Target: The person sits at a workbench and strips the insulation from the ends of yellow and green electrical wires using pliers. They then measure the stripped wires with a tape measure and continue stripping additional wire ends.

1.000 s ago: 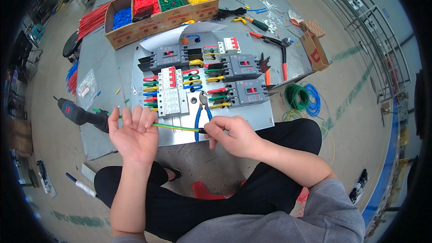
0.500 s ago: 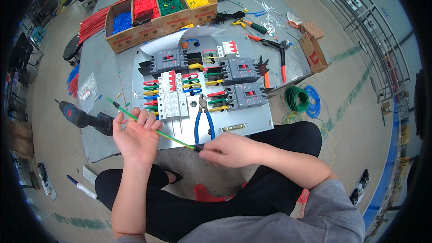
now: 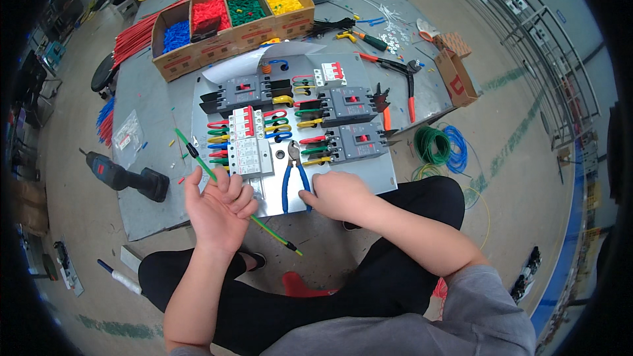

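A green-and-yellow wire with black sleeves near both ends slants across my left hand, whose fingers curl loosely around it, palm up. My right hand is at the blue-handled cable cutters, its thumb and fingers closing on the right handle. The cutters lie on a metal mounting plate, jaws pointing away from me. Beside them on the plate are a row of white breakers with red switches and grey moulded-case breakers, joined by short coloured wire loops.
A cardboard box of blue, red, green and yellow caps stands at the back. A cordless drill lies at left, a plastic bag behind it. Large red-handled cutters lie at right. Green and blue wire coils rest on the floor.
My right hand has let go of the wire's near end and moved up to the cutters' handle. My left hand has shifted slightly right and nearer, still holding the wire, now tilted more steeply.
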{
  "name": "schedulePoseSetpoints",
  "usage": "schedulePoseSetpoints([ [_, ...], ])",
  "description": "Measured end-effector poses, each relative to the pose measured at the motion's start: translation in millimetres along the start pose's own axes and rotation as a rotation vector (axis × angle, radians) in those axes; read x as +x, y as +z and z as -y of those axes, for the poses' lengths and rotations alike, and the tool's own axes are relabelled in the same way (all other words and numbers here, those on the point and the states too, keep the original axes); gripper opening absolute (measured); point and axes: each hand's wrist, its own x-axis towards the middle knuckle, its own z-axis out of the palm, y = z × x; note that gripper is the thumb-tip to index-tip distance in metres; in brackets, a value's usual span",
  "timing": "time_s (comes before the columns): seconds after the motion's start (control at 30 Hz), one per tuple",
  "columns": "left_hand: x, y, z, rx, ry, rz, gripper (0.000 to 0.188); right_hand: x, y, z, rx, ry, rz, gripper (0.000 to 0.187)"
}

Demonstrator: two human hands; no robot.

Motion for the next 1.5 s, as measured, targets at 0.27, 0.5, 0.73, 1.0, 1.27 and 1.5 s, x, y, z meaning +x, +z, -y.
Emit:
schedulePoseSetpoints([
  [0.27, -3.6, -0.8, 26.5, 0.364, 0.045, 0.101, 0.053, 18.7, -3.0, 5.0, 0.007, 0.086, 0.046, 0.048],
  [0.5, -5.8, -0.2, 15.7, 0.297, 0.054, 0.093, 0.053, 16.7, -11.2, -7.3, 0.145, 0.107, 0.035, 0.056],
  [0.73, -5.8, 3.6, 2.9, -0.077, 0.091, -0.03, 0.048, -35.1, -3.1, 11.2, 0.555, -0.377, 0.431, 0.054],
  [1.0, -0.7, -3.8, -3.2, -0.136, 0.13, -0.019, 0.047, -33.9, -17.5, 23.8, 0.518, -0.371, 0.492, 0.04],
  [1.27, -7.9, -2.4, 55.0, 0.469, -0.027, 0.008, 0.049, -25.0, -1.0, 27.4, 0.814, -0.334, 0.422, 0.044],
  [1.5, -8.6, 0.0, 54.5, 0.213, -0.136, -0.13, 0.049, -22.4, -0.6, 33.4, 0.819, -0.278, 0.458, 0.042],
])
